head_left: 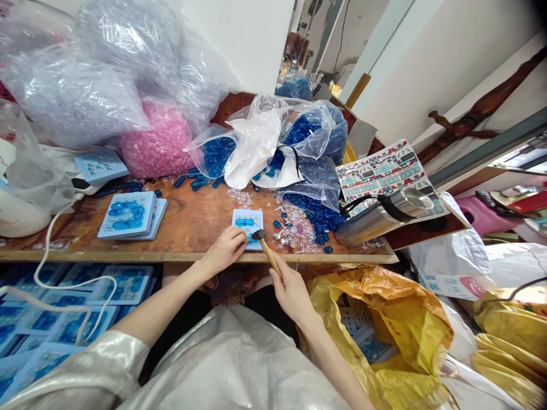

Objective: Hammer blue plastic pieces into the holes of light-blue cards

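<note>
Left hand [224,250], fingers [239,238] loosely bent, resting open on a pale blue card [241,215] lying on the wooden bench [200,225]; small wooden-handled hammer [268,256], head at the card's right edge, gripped in closed fingers of right hand [293,293]; loose blue plastic beads [318,215] just beside

blue pieces [318,219] and a steel flask [384,219] block the hands [224,250] [293,293] rightward.

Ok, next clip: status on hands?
Left hand on pale blue card, on wooden bench. Right hand gripping wooden-handled hammer, head at card's edge. Loose plastic pieces beside card.
</note>
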`<move>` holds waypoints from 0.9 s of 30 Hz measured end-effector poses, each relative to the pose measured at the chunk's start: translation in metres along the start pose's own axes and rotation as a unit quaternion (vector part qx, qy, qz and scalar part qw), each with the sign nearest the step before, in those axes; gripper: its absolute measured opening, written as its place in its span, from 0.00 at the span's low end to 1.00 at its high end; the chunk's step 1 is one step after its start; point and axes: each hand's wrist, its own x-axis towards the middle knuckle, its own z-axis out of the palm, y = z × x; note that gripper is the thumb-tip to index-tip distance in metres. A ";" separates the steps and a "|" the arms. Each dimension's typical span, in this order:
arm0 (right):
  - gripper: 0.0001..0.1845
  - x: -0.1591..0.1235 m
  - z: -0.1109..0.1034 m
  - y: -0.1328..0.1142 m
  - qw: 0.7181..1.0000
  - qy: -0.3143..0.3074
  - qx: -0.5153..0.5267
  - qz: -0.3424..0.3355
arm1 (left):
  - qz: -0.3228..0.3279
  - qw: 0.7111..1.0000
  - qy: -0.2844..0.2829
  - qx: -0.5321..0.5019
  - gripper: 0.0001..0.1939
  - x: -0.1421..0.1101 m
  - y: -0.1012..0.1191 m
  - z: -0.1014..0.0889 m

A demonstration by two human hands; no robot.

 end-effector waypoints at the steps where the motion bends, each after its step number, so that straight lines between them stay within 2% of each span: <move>1: 0.25 0.000 0.000 0.000 1.000 0.003 0.002 0.002 | 0.000 1.000 -0.002 0.001 0.06 0.000 0.000 0.000; 6: 0.26 -0.001 0.000 0.000 0.999 -0.018 -0.015 0.029 | -0.009 1.000 -0.007 -0.003 0.07 -0.001 0.000 -0.002; 12: 0.25 -0.002 -0.002 -0.001 0.999 0.012 -0.017 0.047 | -0.002 1.000 -0.014 -0.020 0.07 -0.001 -0.001 -0.005; 14: 0.25 -0.001 -0.004 -0.003 0.998 -0.004 -0.037 0.054 | 0.004 1.000 -0.021 -0.018 0.07 0.000 -0.002 -0.006; 16: 0.25 -0.001 -0.006 -0.004 0.998 -0.018 -0.044 0.052 | 0.008 0.999 -0.027 -0.017 0.07 0.000 -0.003 -0.006; 20: 0.26 -0.002 -0.006 -0.004 0.999 0.000 -0.025 0.047 | 0.008 0.999 -0.029 -0.022 0.08 -0.001 0.001 -0.006; 22: 0.25 -0.003 -0.006 -0.001 0.999 -0.016 -0.014 0.037 | 0.009 0.999 -0.034 -0.023 0.08 0.000 0.003 -0.008; 25: 0.24 0.002 -0.009 0.010 0.999 -0.010 0.025 0.029 | -0.006 1.000 -0.011 -0.016 0.08 0.011 -0.012 -0.018; 27: 0.25 0.012 -0.010 0.018 0.997 0.027 0.061 0.038 | -0.062 0.996 0.056 0.022 0.08 0.021 -0.039 -0.030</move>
